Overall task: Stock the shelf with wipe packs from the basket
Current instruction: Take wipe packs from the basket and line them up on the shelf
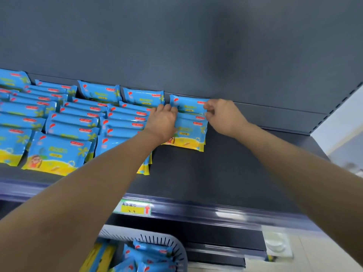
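Blue-and-yellow packs (64, 146) stand in overlapped rows on the left and middle of the dark grey shelf (225, 165), each row leaning back toward the grey rear panel (176, 46). The front pack of each row shows a yellow beach strip and a cartoon figure, while those behind show only their blue tops with a red label. The rightmost row is a short stack (191, 132) of several of these packs, set just beside the neighbouring row and reaching back to the panel. Both bare arms stretch up to it from the bottom of the view. The left hand (163, 120) lies on the stack's left edge, knuckles up, its fingers curled down over the tops of the packs and gripping them. The right hand (224, 116) is at the upper right corner, thumb and bent fingers closed in a pinch on the edges of the rear packs. How many packs each hand actually holds cannot be told. The stack's front pack rests with its lower edge on the shelf. On the shelf's front rail, below the left forearm, sits a yellow price tag (135, 208) with a red arrow and handwriting. Below the shelf, at the bottom edge, a grey slotted basket (176, 250) holds more of the same packs, lying loosely and partly hidden by the left arm. To the lower right a white object (277, 244) is too blurred to identify.
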Action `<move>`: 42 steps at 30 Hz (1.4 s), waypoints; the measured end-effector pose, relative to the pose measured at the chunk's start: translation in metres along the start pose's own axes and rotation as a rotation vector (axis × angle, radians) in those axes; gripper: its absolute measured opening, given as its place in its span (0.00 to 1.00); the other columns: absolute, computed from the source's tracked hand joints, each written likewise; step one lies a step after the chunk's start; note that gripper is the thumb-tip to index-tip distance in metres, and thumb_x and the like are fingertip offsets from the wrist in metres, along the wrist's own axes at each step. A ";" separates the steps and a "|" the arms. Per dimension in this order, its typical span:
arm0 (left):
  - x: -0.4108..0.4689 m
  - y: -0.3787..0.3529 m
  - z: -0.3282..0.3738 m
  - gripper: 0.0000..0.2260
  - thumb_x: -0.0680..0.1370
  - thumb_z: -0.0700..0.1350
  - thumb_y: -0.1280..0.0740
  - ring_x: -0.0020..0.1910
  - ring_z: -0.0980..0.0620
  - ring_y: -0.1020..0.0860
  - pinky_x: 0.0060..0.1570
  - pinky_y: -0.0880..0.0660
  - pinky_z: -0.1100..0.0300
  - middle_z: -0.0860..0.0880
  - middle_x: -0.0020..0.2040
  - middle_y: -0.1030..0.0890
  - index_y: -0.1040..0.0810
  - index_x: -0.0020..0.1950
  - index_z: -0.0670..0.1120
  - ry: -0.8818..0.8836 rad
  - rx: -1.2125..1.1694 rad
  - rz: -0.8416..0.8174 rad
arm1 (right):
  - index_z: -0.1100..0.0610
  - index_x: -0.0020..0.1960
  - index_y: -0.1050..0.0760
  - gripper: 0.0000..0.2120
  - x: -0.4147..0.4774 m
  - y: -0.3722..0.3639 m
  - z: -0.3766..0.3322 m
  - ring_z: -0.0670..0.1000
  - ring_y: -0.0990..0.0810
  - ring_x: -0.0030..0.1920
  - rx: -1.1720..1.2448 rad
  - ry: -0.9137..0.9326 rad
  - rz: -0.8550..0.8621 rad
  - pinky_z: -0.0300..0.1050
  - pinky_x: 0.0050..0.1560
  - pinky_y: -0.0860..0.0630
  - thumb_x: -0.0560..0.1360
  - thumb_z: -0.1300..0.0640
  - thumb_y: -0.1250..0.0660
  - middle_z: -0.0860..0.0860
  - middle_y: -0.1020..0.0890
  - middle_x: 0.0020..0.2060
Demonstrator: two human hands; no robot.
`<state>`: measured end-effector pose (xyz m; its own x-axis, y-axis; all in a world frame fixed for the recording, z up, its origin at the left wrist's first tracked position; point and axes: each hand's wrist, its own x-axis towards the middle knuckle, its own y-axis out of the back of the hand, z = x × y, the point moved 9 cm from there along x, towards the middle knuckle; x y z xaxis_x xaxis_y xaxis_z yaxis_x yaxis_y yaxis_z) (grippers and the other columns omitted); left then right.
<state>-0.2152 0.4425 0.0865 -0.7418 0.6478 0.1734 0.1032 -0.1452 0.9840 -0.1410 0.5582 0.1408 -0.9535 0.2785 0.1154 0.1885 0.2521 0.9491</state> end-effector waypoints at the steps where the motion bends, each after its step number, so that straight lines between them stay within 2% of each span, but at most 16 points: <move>1: -0.003 0.002 0.003 0.25 0.74 0.49 0.33 0.63 0.44 0.33 0.61 0.37 0.51 0.44 0.63 0.30 0.35 0.67 0.43 -0.009 0.021 0.007 | 0.59 0.64 0.28 0.16 -0.007 0.003 -0.004 0.59 0.26 0.60 -0.047 0.008 0.003 0.52 0.60 0.29 0.77 0.59 0.41 0.57 0.23 0.60; 4: -0.014 0.024 0.007 0.25 0.74 0.47 0.33 0.63 0.44 0.33 0.61 0.38 0.51 0.44 0.63 0.31 0.37 0.68 0.43 -0.011 -0.011 0.081 | 0.57 0.66 0.30 0.18 -0.025 0.015 -0.018 0.59 0.28 0.61 -0.212 0.038 0.037 0.51 0.59 0.32 0.77 0.55 0.41 0.56 0.25 0.60; 9: -0.049 0.099 0.010 0.23 0.73 0.47 0.31 0.61 0.44 0.32 0.60 0.40 0.53 0.44 0.60 0.29 0.32 0.65 0.43 -0.076 -0.156 0.310 | 0.55 0.70 0.36 0.23 -0.059 0.044 -0.047 0.57 0.35 0.66 -0.312 0.065 0.124 0.51 0.65 0.40 0.77 0.51 0.39 0.54 0.30 0.66; 17: -0.160 0.219 0.004 0.22 0.68 0.40 0.27 0.58 0.38 0.28 0.58 0.43 0.55 0.39 0.58 0.26 0.27 0.59 0.38 -0.185 -0.133 0.688 | 0.58 0.68 0.35 0.23 -0.124 0.095 -0.119 0.57 0.35 0.67 -0.343 0.103 0.416 0.49 0.66 0.44 0.75 0.52 0.38 0.54 0.30 0.65; 22: -0.222 0.262 0.000 0.22 0.67 0.41 0.27 0.58 0.39 0.27 0.59 0.39 0.52 0.39 0.58 0.25 0.26 0.59 0.38 -0.220 -0.109 0.758 | 0.59 0.65 0.32 0.21 -0.169 0.123 -0.168 0.57 0.34 0.67 -0.298 0.145 0.581 0.49 0.65 0.44 0.74 0.53 0.36 0.55 0.28 0.63; 29: -0.299 0.286 -0.001 0.21 0.70 0.43 0.30 0.60 0.39 0.28 0.60 0.41 0.53 0.41 0.59 0.25 0.26 0.61 0.39 -0.261 -0.121 0.814 | 0.59 0.67 0.32 0.24 -0.232 0.147 -0.222 0.56 0.34 0.68 -0.245 0.213 0.705 0.49 0.67 0.44 0.74 0.52 0.35 0.54 0.29 0.65; 33: -0.334 0.276 -0.007 0.20 0.70 0.43 0.31 0.59 0.39 0.28 0.59 0.41 0.53 0.40 0.58 0.25 0.26 0.60 0.38 -0.288 -0.136 0.821 | 0.58 0.67 0.32 0.24 -0.261 0.134 -0.235 0.56 0.33 0.68 -0.229 0.224 0.703 0.48 0.66 0.43 0.73 0.52 0.36 0.53 0.29 0.65; 36: -0.357 0.240 -0.013 0.19 0.71 0.43 0.31 0.58 0.41 0.28 0.58 0.40 0.52 0.39 0.58 0.25 0.26 0.59 0.38 -0.300 -0.169 0.762 | 0.61 0.63 0.28 0.22 -0.283 0.093 -0.240 0.59 0.30 0.64 -0.144 0.283 0.656 0.50 0.63 0.39 0.71 0.56 0.36 0.56 0.26 0.62; 39: -0.379 0.181 -0.022 0.18 0.70 0.42 0.29 0.57 0.44 0.32 0.57 0.39 0.52 0.38 0.56 0.23 0.24 0.58 0.37 -0.296 -0.194 0.644 | 0.63 0.61 0.27 0.21 -0.297 0.016 -0.235 0.60 0.29 0.63 -0.147 0.298 0.462 0.52 0.62 0.37 0.70 0.57 0.34 0.58 0.25 0.61; 42: -0.391 0.110 -0.034 0.19 0.70 0.40 0.27 0.58 0.41 0.28 0.58 0.35 0.49 0.38 0.56 0.23 0.24 0.58 0.37 -0.318 -0.186 0.427 | 0.61 0.65 0.30 0.22 -0.299 -0.072 -0.219 0.58 0.32 0.67 -0.185 0.284 0.181 0.52 0.65 0.39 0.72 0.57 0.34 0.58 0.28 0.64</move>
<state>0.0635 0.1479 0.1255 -0.4207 0.6922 0.5864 0.2103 -0.5543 0.8053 0.0790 0.2543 0.1021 -0.9407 0.0288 0.3380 0.3391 0.0440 0.9397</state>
